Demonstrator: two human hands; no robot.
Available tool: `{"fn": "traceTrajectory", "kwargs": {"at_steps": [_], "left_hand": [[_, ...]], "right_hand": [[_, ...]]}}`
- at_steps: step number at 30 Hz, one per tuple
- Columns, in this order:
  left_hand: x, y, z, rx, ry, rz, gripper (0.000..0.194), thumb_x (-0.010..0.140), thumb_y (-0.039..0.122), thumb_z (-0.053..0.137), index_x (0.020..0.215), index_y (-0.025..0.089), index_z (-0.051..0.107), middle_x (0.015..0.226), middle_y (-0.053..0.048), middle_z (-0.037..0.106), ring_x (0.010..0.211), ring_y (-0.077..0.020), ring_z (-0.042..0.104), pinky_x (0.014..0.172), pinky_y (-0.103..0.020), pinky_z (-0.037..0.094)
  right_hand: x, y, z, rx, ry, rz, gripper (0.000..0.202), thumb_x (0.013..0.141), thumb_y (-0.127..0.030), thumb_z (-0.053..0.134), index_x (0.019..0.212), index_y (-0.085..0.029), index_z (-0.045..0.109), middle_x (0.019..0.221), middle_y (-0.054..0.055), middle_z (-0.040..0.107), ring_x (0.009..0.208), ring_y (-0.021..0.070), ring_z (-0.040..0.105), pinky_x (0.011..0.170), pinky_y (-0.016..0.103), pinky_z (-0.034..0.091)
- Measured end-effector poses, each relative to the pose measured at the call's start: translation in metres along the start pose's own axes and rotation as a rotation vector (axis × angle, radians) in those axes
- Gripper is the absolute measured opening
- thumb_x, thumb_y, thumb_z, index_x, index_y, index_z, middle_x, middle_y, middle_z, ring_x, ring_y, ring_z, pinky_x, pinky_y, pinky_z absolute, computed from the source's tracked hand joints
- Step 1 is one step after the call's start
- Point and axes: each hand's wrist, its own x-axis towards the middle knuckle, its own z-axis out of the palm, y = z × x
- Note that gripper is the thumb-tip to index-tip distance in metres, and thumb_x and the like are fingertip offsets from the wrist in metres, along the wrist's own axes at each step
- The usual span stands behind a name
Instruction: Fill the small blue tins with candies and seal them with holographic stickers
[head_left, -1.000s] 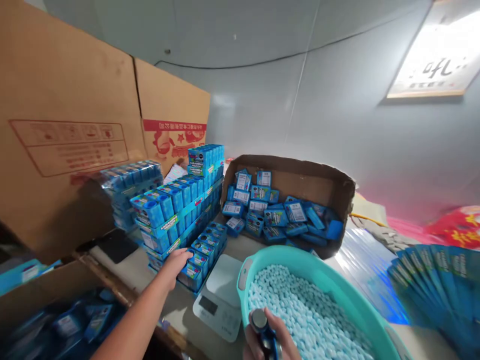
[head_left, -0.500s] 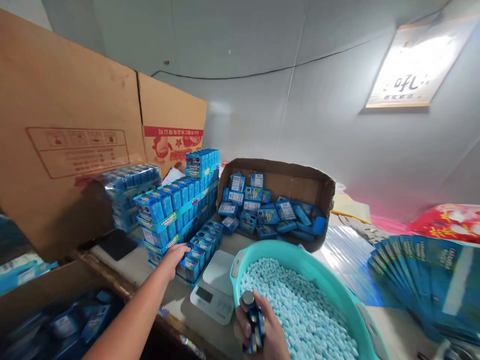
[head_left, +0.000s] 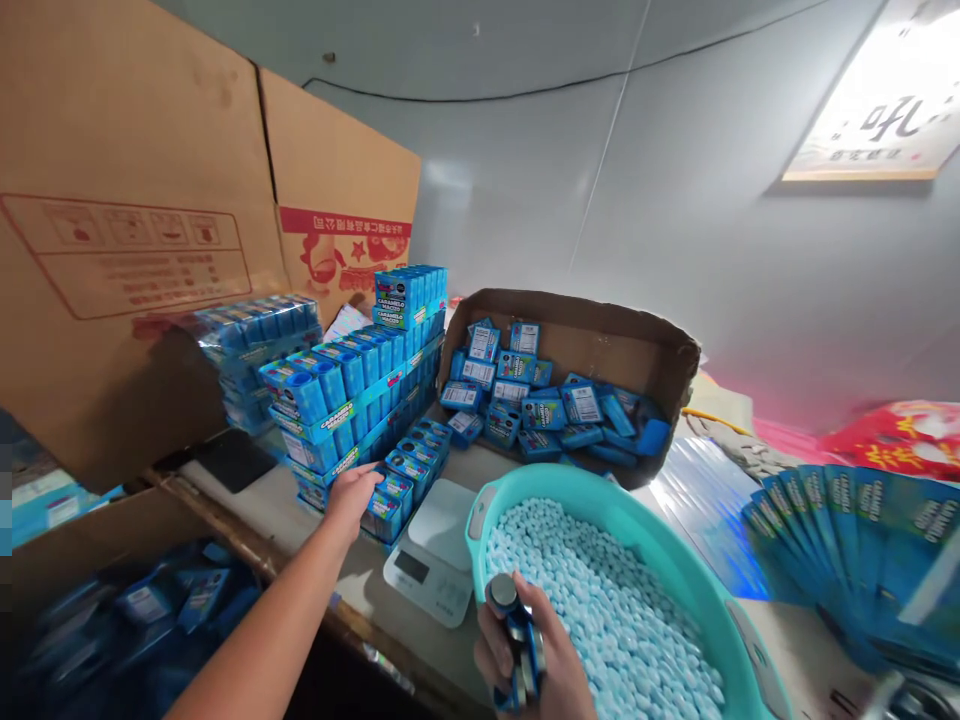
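My left hand point(head_left: 351, 500) reaches to the front end of a short row of small blue candy boxes point(head_left: 409, 470), its fingers closed at the nearest box's upper edge. Beside that row, taller stacks of blue boxes in printed trays point(head_left: 352, 385) rise on the left. In my right hand point(head_left: 551, 650) is a blue and silver hand tool point(head_left: 517, 630) with a round metal end; its exact kind is unclear. This hand is over the near rim of a turquoise basin point(head_left: 600, 485) full of pale blue candies point(head_left: 592, 590). A white kitchen scale point(head_left: 431, 570) stands between the row and the basin.
An open cardboard box point(head_left: 600, 340) behind the basin holds loose blue boxes. Film-wrapped packs point(head_left: 255, 330) stand by a large carton point(head_left: 135, 150). Fanned blue printed sheets point(head_left: 862, 530) lie right. A lower carton at front left contains more boxes point(head_left: 150, 610). A black flat object point(head_left: 229, 460) lies left.
The view has shifted slightly, so the wall and carton sit higher in it. My left hand stays at the front of the short row; my right hand keeps the tool over the basin's rim.
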Motion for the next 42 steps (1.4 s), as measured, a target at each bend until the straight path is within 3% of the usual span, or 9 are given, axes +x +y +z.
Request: {"fn": "traceTrajectory", "kwargs": {"at_steps": [6, 11, 13, 15, 19, 21, 29, 36, 42], "left_hand": [[-0.005, -0.009, -0.003, 0.046, 0.000, 0.141, 0.032, 0.087, 0.025, 0.064, 0.116, 0.014, 0.069, 0.113, -0.009, 0.074, 0.105, -0.0234, 0.069, 0.096, -0.040, 0.055], [-0.041, -0.008, -0.011, 0.141, 0.112, 0.442, 0.037, 0.086, 0.038, 0.064, 0.116, 0.019, 0.070, 0.134, -0.009, 0.065, 0.131, -0.0262, 0.054, 0.118, -0.043, 0.036], [-0.061, 0.002, -0.012, 0.194, 0.074, 0.661, 0.027, 0.087, 0.039, 0.064, 0.104, 0.020, 0.073, 0.119, -0.008, 0.071, 0.119, -0.0245, 0.061, 0.113, -0.041, 0.040], [-0.081, 0.016, -0.008, 0.253, -0.139, 0.757, 0.027, 0.089, 0.038, 0.063, 0.109, 0.023, 0.072, 0.108, -0.006, 0.073, 0.104, -0.0216, 0.066, 0.100, -0.036, 0.049], [-0.108, 0.040, 0.012, 0.312, -0.871, 0.542, 0.035, 0.093, 0.045, 0.058, 0.119, 0.026, 0.070, 0.110, -0.006, 0.070, 0.095, -0.0186, 0.066, 0.085, -0.029, 0.052], [-0.112, 0.043, 0.021, 0.302, -0.968, 0.469, 0.034, 0.092, 0.048, 0.059, 0.110, 0.025, 0.074, 0.103, -0.006, 0.069, 0.094, -0.0185, 0.065, 0.084, -0.029, 0.051], [-0.096, 0.040, 0.016, 0.223, -0.898, 0.090, 0.040, 0.071, 0.056, 0.076, 0.076, 0.018, 0.064, 0.068, -0.001, 0.063, 0.064, -0.0149, 0.060, 0.060, -0.024, 0.046], [-0.024, 0.053, -0.012, 0.730, -0.305, 0.859, 0.029, 0.087, 0.051, 0.062, 0.079, 0.024, 0.068, 0.081, -0.002, 0.070, 0.079, -0.0198, 0.064, 0.079, -0.032, 0.048], [0.019, 0.033, -0.014, 0.928, -0.285, 0.981, 0.036, 0.091, 0.053, 0.054, 0.089, 0.021, 0.072, 0.094, -0.008, 0.075, 0.097, -0.0277, 0.068, 0.092, -0.040, 0.050]], "right_hand": [[0.002, 0.002, -0.008, -0.025, -0.069, 0.057, 0.045, 0.082, -0.059, 0.071, 0.068, -0.018, 0.057, 0.045, -0.006, 0.042, 0.037, 0.0054, 0.025, 0.043, 0.021, 0.020], [0.003, -0.002, 0.007, 0.071, 0.032, 0.039, 0.033, 0.085, -0.045, 0.070, 0.073, -0.016, 0.059, 0.044, -0.007, 0.040, 0.037, 0.0047, 0.023, 0.041, 0.021, 0.018], [0.005, -0.005, 0.016, 0.094, 0.088, 0.044, 0.033, 0.081, -0.043, 0.074, 0.071, -0.016, 0.058, 0.045, -0.007, 0.041, 0.037, 0.0048, 0.023, 0.040, 0.021, 0.016], [0.010, -0.006, 0.025, 0.088, 0.125, 0.054, 0.035, 0.077, -0.044, 0.076, 0.069, -0.017, 0.057, 0.044, -0.007, 0.042, 0.037, 0.0051, 0.026, 0.040, 0.021, 0.018], [0.022, 0.000, 0.040, 0.016, 0.130, 0.092, 0.035, 0.076, -0.047, 0.074, 0.068, -0.018, 0.055, 0.041, -0.007, 0.041, 0.036, 0.0058, 0.029, 0.042, 0.021, 0.021], [0.028, 0.005, 0.040, -0.026, 0.131, 0.069, 0.036, 0.077, -0.048, 0.072, 0.066, -0.019, 0.054, 0.041, -0.007, 0.042, 0.035, 0.0058, 0.030, 0.041, 0.020, 0.021], [0.038, 0.007, 0.028, 0.024, 0.050, 0.057, 0.037, 0.077, -0.050, 0.075, 0.073, -0.018, 0.059, 0.043, -0.007, 0.046, 0.031, 0.0052, 0.031, 0.036, 0.020, 0.024], [0.032, 0.002, 0.032, 0.147, 0.060, 0.039, 0.032, 0.077, -0.043, 0.080, 0.090, -0.019, 0.062, 0.061, -0.008, 0.054, 0.034, 0.0030, 0.039, 0.036, 0.019, 0.021], [0.031, 0.003, 0.035, 0.120, 0.003, -0.006, 0.032, 0.076, -0.044, 0.078, 0.083, -0.019, 0.060, 0.060, -0.008, 0.054, 0.032, 0.0029, 0.037, 0.034, 0.020, 0.021]]}}
